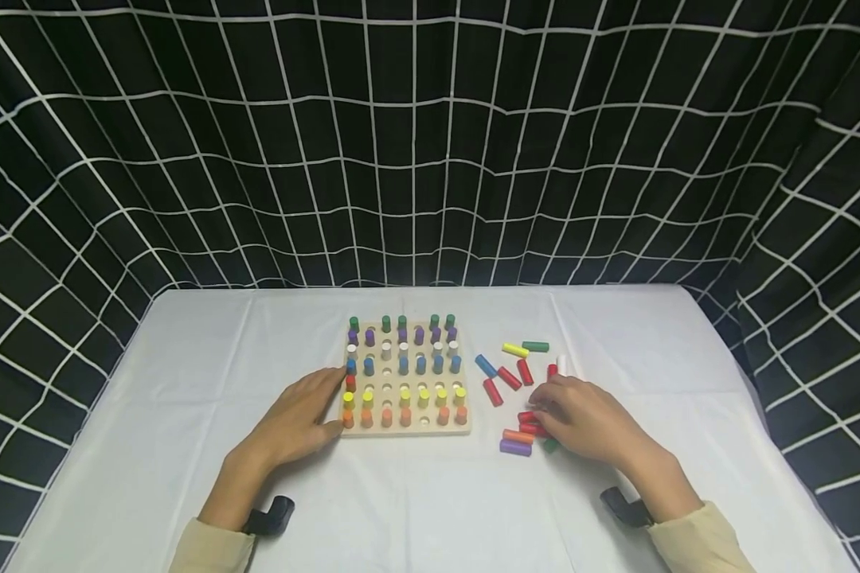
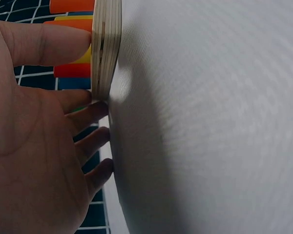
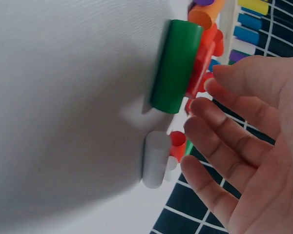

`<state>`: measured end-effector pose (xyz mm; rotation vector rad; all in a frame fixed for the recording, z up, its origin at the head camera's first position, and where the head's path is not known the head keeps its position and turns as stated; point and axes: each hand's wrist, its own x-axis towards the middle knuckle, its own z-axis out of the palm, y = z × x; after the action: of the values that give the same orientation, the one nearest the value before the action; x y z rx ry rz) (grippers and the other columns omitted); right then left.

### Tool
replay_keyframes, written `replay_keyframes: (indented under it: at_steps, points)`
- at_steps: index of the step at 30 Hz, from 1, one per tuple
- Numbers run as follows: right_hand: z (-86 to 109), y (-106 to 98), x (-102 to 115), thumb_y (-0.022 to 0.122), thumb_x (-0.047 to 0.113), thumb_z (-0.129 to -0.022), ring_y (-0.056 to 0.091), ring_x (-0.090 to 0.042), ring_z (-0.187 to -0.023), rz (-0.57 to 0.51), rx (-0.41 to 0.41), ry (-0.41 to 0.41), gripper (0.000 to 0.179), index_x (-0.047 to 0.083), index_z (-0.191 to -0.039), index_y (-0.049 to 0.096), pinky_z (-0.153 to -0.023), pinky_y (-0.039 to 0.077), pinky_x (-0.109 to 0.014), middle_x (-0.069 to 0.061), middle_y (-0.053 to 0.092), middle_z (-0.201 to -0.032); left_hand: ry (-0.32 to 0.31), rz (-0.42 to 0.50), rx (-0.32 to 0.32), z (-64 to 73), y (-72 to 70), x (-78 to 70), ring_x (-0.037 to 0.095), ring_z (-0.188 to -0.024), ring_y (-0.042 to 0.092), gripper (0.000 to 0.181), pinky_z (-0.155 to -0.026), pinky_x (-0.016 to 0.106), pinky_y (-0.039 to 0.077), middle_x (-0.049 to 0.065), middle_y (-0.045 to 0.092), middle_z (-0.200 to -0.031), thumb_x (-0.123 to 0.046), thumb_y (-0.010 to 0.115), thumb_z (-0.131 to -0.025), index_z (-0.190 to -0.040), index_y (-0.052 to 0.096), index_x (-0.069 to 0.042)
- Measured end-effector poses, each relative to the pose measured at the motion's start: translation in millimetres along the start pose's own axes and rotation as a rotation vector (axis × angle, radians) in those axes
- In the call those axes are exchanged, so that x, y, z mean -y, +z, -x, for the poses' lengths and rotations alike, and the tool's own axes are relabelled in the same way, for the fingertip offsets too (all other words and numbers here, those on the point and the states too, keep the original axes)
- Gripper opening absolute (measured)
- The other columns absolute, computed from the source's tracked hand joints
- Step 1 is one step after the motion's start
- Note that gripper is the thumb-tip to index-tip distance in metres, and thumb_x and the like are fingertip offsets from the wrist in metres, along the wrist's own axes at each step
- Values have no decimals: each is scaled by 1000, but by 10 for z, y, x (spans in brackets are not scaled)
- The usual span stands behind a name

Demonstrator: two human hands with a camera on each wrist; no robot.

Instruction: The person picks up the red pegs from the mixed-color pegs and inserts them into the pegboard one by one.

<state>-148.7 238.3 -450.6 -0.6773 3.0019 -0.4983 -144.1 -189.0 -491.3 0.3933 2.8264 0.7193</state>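
A wooden pegboard [image 1: 408,430] stands on the table with rows of green, purple, white, blue, yellow and orange pegs upright in its holes. One red peg [image 1: 350,383] stands at the left end of a row otherwise showing bare holes. My left hand [image 1: 294,418] rests at the board's left edge, its thumb touching the side of the board [image 2: 106,48]. Over the loose pegs to the right hovers my right hand [image 1: 584,414], fingers loosely bent. In the right wrist view, a green peg [image 3: 177,66] and a white peg [image 3: 156,158] lie near its fingertips, and no peg shows in its grasp.
Between the board and my right hand lie loose pegs, among them a blue peg [image 1: 486,366], a yellow peg [image 1: 515,349], an orange peg [image 1: 518,436] and a purple peg [image 1: 515,448]. A black grid-patterned curtain [image 1: 416,143] surrounds the white-covered table [image 1: 416,509].
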Motion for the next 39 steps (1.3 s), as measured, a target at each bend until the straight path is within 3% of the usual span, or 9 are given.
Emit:
replay_keyframes:
  at_steps: [11, 23, 30, 39]
  points:
    - [41, 26, -71, 80, 8, -86, 72, -22, -97, 7, 36, 20, 18, 14, -103, 80, -92, 62, -52, 1, 77, -100, 3, 9, -2, -2, 0, -29, 39, -162, 30, 86, -134, 61, 25, 14, 37, -172, -32, 61, -91, -168, 30, -11]
    - [1, 55, -63, 81, 13, -87, 63, -13, -84, 44, 38, 46, 14, 14, -101, 79, -85, 61, -46, 3, 75, -92, 14, -5, -20, 22, -20, -11, 39, -161, 32, 84, -133, 63, 27, 15, 38, -171, -32, 62, -92, -167, 31, -10]
    - [26, 44, -37, 84, 13, -86, 72, -18, -91, 14, 20, 50, 20, 12, -106, 80, -91, 63, -50, 1, 79, -96, 5, -21, -15, 30, -30, 15, 38, -162, 32, 84, -133, 61, 27, 14, 38, -171, -32, 61, -92, -167, 31, -11]
    - [31, 0, -48, 85, 14, -86, 67, -14, -86, 11, -16, 47, 26, 12, -111, 78, -87, 63, -48, 1, 79, -97, 8, 0, -4, 23, -35, -1, 38, -162, 30, 83, -134, 61, 25, 14, 38, -172, -32, 61, -93, -167, 30, -10]
